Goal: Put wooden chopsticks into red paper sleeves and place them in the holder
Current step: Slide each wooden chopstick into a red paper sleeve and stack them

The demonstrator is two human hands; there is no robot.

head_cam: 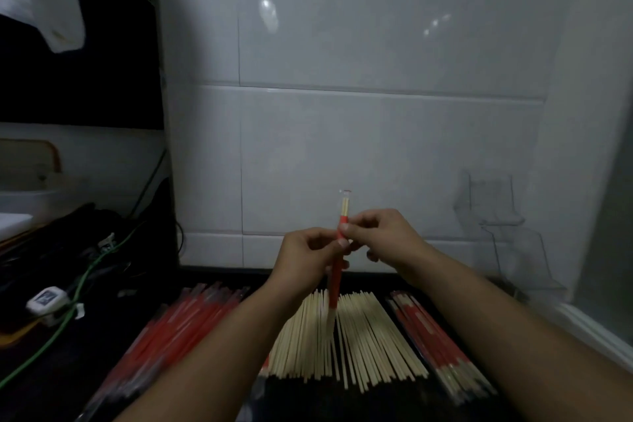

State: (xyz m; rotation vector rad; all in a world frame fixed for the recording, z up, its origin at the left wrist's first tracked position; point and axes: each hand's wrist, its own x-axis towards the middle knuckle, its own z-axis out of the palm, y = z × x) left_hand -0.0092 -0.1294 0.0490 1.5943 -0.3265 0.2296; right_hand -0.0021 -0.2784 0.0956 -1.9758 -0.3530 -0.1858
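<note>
Both my hands hold one red paper sleeve upright over the counter, with a pair of wooden chopsticks sticking out of its top. My left hand pinches the sleeve near its upper part from the left. My right hand pinches it just above, at the sleeve's top edge. Below lies a spread pile of bare wooden chopsticks. A clear plastic holder stands against the wall at the right.
A pile of red sleeves lies left of the bare chopsticks, and a row of sleeved chopsticks lies right of them. Cables, a green cord and a power plug sit at the left. A tiled wall rises just behind.
</note>
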